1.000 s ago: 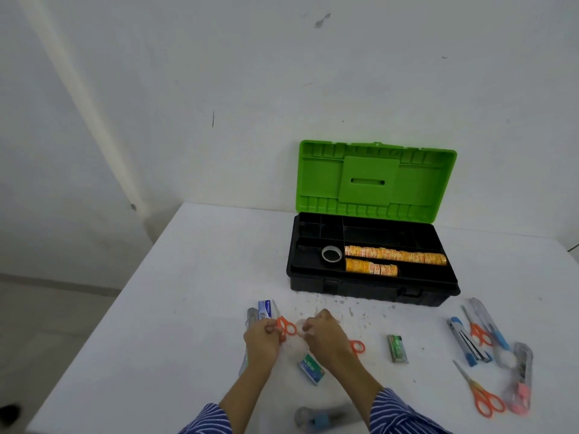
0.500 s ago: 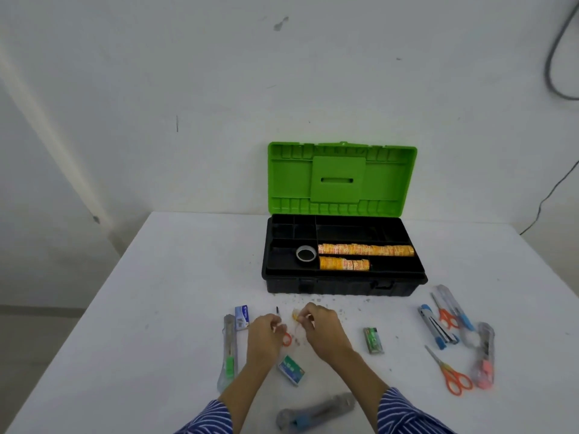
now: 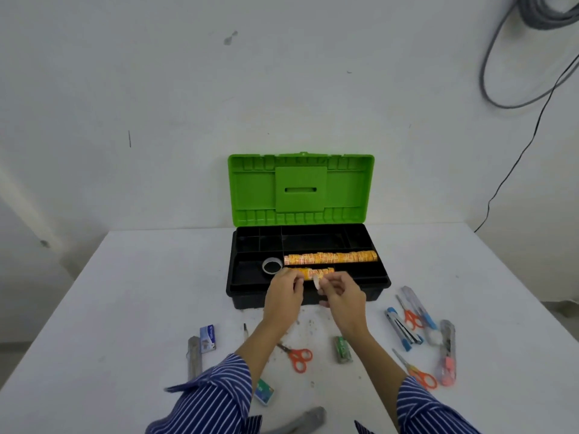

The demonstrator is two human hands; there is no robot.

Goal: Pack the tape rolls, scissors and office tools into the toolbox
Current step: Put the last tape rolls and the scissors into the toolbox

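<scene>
Both hands are held over the front rim of the toolbox (image 3: 308, 300). A small clear tape roll (image 3: 316, 280) is pinched on edge in the right hand (image 3: 343, 294), fingers curled round it, just in front of the short row of orange tape rolls (image 3: 315, 272). Judged: it is being lined up to extend that row, on edge to match. The left hand (image 3: 283, 292) is curled at the near end of the same row; whether anything is gripped cannot be told — probably the row is being steadied.

Already packed: a longer row of orange rolls (image 3: 330, 257) in the long tray slot, and a clear tape ring (image 3: 272, 265) lying flat in the left compartment. The green lid (image 3: 300, 189) is propped upright, so access is clear.

Still out on the white table (image 3: 125, 308): orange-handled scissors (image 3: 297, 358) near centre, two more pairs on the right (image 3: 418, 372) (image 3: 410, 317), a blue stapler (image 3: 402, 332), a utility knife (image 3: 193, 355), and staple boxes (image 3: 208, 338) (image 3: 342, 349) (image 3: 264, 391). Most of the packing is judged still to be done.
</scene>
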